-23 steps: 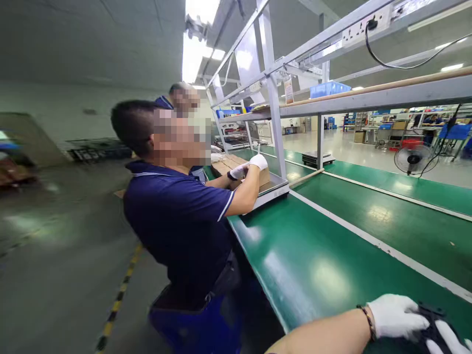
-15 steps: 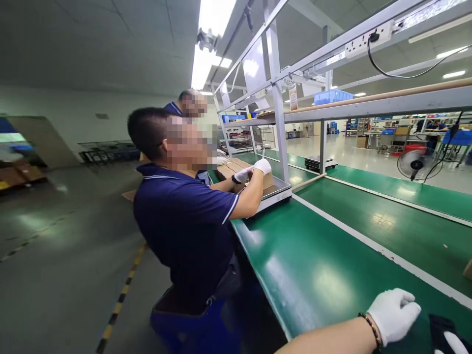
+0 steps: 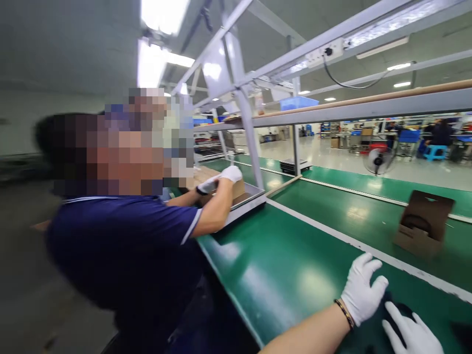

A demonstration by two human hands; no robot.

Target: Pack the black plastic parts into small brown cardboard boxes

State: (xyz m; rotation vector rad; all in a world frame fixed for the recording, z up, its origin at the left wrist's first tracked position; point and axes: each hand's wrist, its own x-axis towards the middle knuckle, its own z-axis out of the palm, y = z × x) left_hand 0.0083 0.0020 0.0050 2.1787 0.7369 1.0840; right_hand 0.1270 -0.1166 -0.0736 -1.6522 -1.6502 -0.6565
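My left hand (image 3: 363,291), in a white glove with a dark beaded bracelet at the wrist, is above the green belt surface with its fingers spread. Close beside it, at the bottom edge, my right hand (image 3: 415,332) in a white glove has its fingers apart. A dark item (image 3: 400,309), mostly hidden and blurred, lies between and under my two hands; its kind does not show. Another dark patch sits at the lower right edge, too unclear to name.
A brown cardboard box (image 3: 424,223) stands on the belt's far lane. At left, a co-worker in a navy shirt (image 3: 125,246) has gloved hands at a carton on a scale (image 3: 247,202). A metal frame (image 3: 248,128) rises from the line, with a fan (image 3: 376,161) beyond.
My view has swung right, bringing the brown box into sight. My left hand's curled fingers have spread, and my right hand now shows more fully beside it, close to the dark item.
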